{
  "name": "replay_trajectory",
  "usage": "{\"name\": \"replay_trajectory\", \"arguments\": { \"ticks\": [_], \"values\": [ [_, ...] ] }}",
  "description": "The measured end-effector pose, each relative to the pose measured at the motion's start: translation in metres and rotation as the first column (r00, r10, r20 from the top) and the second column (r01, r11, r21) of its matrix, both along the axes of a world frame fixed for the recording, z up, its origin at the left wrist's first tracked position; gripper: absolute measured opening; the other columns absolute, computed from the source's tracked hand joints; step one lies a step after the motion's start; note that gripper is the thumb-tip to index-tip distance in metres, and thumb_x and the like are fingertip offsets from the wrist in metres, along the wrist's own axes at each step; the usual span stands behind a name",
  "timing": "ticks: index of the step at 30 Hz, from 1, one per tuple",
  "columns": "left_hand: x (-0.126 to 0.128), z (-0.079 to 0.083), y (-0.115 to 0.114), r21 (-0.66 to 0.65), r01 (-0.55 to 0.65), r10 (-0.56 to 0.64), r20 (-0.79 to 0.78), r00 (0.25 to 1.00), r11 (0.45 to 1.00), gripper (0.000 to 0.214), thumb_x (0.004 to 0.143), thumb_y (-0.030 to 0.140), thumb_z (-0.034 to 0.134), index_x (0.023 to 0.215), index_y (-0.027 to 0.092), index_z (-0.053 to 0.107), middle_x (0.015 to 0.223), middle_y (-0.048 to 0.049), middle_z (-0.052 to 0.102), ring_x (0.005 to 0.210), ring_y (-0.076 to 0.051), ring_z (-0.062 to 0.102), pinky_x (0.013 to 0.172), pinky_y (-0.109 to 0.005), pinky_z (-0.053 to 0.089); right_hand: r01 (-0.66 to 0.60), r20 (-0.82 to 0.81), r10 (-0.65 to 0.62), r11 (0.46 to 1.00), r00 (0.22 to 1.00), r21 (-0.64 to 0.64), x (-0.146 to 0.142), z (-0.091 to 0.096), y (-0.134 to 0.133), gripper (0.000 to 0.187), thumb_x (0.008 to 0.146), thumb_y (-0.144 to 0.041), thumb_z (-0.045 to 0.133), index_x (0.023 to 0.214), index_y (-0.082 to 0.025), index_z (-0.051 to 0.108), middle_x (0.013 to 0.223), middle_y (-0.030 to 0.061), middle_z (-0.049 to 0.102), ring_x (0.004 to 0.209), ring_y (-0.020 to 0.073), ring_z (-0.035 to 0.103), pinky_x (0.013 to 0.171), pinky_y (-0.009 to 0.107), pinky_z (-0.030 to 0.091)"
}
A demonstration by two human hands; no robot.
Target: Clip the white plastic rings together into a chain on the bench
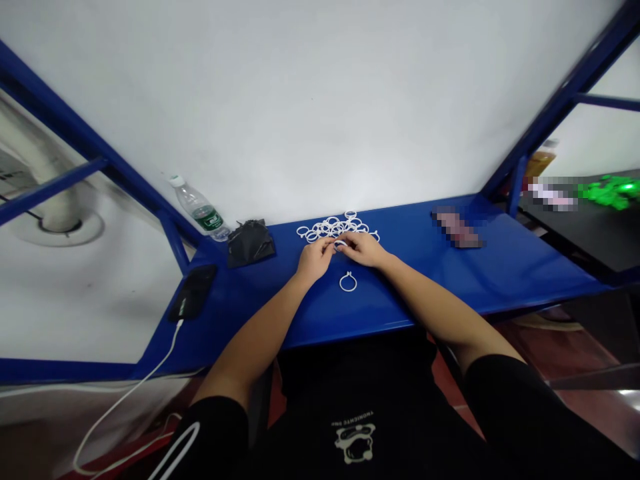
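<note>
Both hands meet over the blue table around one white ring (341,244). My left hand (315,257) pinches the ring's left side with closed fingers. From the other side my right hand (367,249) has its thumb and fingers on the same ring. Just beyond the hands lies a loose pile of similar thin white rings (334,227), partly covered by my fingers. A single white ring with a small tab (349,283) rests on the table nearer to me, touched by neither hand.
On the blue table (400,297), a black packet (251,244) and a clear water bottle (200,210) stand left. A phone (193,293) with a white cable (150,380) lies far left. A blurred-out flat item (457,227) lies right. Blue frame bars and a white wall enclose the table.
</note>
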State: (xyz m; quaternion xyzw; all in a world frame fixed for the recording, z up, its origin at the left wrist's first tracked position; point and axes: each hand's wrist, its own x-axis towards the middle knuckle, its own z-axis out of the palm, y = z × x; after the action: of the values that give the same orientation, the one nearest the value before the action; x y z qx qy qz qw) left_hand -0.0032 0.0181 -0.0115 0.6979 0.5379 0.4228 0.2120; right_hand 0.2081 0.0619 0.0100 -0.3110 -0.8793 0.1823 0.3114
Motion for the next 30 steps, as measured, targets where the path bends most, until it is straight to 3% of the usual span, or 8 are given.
{"name": "replay_trajectory", "arguments": {
  "ticks": [3, 7, 13, 16, 22, 30],
  "values": [
    [-0.0021, 0.0006, 0.0012, -0.005, -0.024, 0.025, 0.019, 1.000, 1.000, 0.018, 0.101, 0.024, 0.063, 0.112, 0.023, 0.077, 0.091, -0.0035, 0.081, 0.084, -0.019, 0.078, 0.079, -0.028, 0.059, -0.046, 0.007, 0.046, 0.999, 0.999, -0.014, 0.0008, 0.0003, 0.0011, 0.026, 0.100, -0.035, 0.060, 0.114, -0.017, 0.072, 0.080, 0.0020, 0.073, 0.068, 0.0163, 0.062, 0.068, 0.026, 0.041],
    [-0.0010, 0.0032, -0.0023, -0.017, 0.000, -0.002, -0.104, 0.995, 1.000, 0.022, 0.098, 0.029, 0.068, 0.118, 0.022, 0.076, 0.084, -0.0014, 0.079, 0.073, -0.017, 0.074, 0.073, -0.028, 0.057, -0.058, 0.058, 0.057, 0.998, 0.997, 0.023, 0.0014, -0.0013, 0.0030, 0.025, 0.101, -0.033, 0.056, 0.110, -0.018, 0.074, 0.084, 0.0042, 0.074, 0.072, 0.0173, 0.063, 0.070, 0.027, 0.041],
    [0.0003, 0.0074, -0.0053, 0.000, 0.016, -0.016, -0.113, 0.993, 1.000, 0.021, 0.103, 0.023, 0.059, 0.119, 0.023, 0.072, 0.096, -0.0045, 0.082, 0.092, -0.022, 0.078, 0.085, -0.033, 0.058, -0.032, 0.031, 0.030, 0.999, 0.999, 0.039, -0.0013, -0.0024, 0.0020, 0.025, 0.101, -0.032, 0.059, 0.115, -0.018, 0.073, 0.098, 0.0075, 0.077, 0.082, 0.0195, 0.066, 0.075, 0.028, 0.045],
    [-0.0009, 0.0076, -0.0049, -0.009, 0.005, -0.006, -0.119, 0.993, 1.000, 0.016, 0.103, 0.024, 0.059, 0.113, 0.023, 0.072, 0.097, -0.0041, 0.082, 0.090, -0.021, 0.078, 0.083, -0.032, 0.058, -0.032, 0.024, 0.032, 0.999, 0.999, 0.028, -0.0012, -0.0036, 0.0041, 0.024, 0.101, -0.031, 0.059, 0.115, -0.018, 0.073, 0.099, 0.0078, 0.078, 0.084, 0.0197, 0.068, 0.076, 0.028, 0.045],
    [0.0002, 0.0018, -0.0044, -0.019, 0.075, -0.077, -0.136, 0.988, 0.997, 0.021, 0.104, 0.031, 0.062, 0.122, 0.022, 0.070, 0.095, -0.0050, 0.081, 0.089, -0.021, 0.078, 0.081, -0.031, 0.058, -0.052, 0.036, 0.049, 0.996, 0.998, 0.077, 0.0025, -0.0070, 0.0093, 0.025, 0.102, -0.031, 0.056, 0.109, -0.018, 0.076, 0.099, 0.0089, 0.080, 0.088, 0.0216, 0.071, 0.080, 0.030, 0.047],
    [0.0003, 0.0025, -0.0045, -0.049, 0.114, -0.121, -0.170, 0.978, 0.992, 0.021, 0.102, 0.026, 0.062, 0.120, 0.024, 0.072, 0.097, -0.0037, 0.082, 0.090, -0.021, 0.078, 0.080, -0.031, 0.059, 0.057, 0.000, -0.057, 0.998, 0.998, 0.031, 0.0021, -0.0058, 0.0043, 0.020, 0.100, -0.033, 0.060, 0.113, -0.020, 0.070, 0.085, 0.0033, 0.075, 0.073, 0.0182, 0.064, 0.070, 0.027, 0.042]
  ]
}}
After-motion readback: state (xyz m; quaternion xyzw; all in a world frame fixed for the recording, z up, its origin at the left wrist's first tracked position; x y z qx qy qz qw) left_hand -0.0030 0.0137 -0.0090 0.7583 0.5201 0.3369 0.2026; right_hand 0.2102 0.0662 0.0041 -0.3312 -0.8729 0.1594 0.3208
